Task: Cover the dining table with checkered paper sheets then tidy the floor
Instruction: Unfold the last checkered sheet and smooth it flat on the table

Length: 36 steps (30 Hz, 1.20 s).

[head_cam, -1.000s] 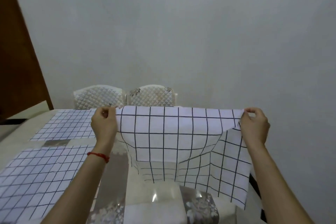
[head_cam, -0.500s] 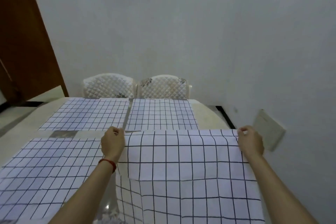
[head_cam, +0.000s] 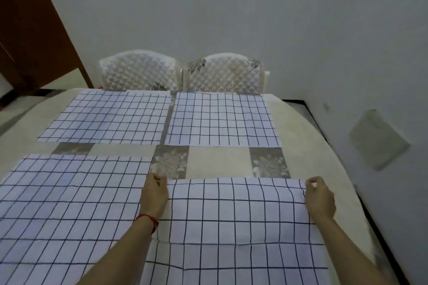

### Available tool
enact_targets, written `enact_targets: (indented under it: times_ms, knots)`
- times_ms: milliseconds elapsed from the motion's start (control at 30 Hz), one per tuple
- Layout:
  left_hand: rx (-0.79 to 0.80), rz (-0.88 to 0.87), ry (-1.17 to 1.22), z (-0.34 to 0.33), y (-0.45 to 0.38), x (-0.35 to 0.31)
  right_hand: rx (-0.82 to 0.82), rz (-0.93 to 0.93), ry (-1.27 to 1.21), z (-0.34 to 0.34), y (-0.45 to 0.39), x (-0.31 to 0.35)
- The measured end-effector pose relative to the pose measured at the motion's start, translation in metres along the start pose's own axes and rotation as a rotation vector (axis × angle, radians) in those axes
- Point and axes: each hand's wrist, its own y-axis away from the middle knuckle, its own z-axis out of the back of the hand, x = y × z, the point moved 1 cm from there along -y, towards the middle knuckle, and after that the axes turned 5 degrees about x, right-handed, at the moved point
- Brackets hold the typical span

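Note:
A white checkered paper sheet (head_cam: 234, 222) with black grid lines lies at the near right of the dining table (head_cam: 220, 161). My left hand (head_cam: 154, 194) pinches its far left corner and my right hand (head_cam: 319, 196) pinches its far right corner, both low at the table top. Three more checkered sheets lie flat: a near left sheet (head_cam: 69, 203), a far left sheet (head_cam: 108, 119) and a far right sheet (head_cam: 222, 120).
Two white quilted chairs (head_cam: 139, 71) (head_cam: 225, 74) stand at the table's far side against the grey wall. A brown door (head_cam: 30, 25) is at the left. A pale plate (head_cam: 377, 139) sits on the right wall. The table's right edge runs close to that wall.
Both hands have brought the sheet down from mid-air and toward me, and it now rests on the near right of the table. My view has tilted downward.

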Motion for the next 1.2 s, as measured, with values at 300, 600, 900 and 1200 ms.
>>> enact_targets:
  times_ms: [300,600,900,1200]
  knots:
    - [-0.003,0.23,0.228,-0.008,-0.019,0.03,0.033,-0.068,-0.111,-0.034,-0.011,-0.008]
    - [-0.025,0.194,0.174,-0.005,-0.033,0.035,0.141,0.015,-0.154,-0.037,-0.016,-0.007]
    - [-0.06,0.15,0.161,-0.013,-0.062,0.03,0.112,0.057,-0.179,-0.056,-0.037,0.0]
    - [-0.089,0.06,0.052,-0.017,-0.092,0.024,0.084,0.104,-0.187,-0.075,-0.056,0.017]
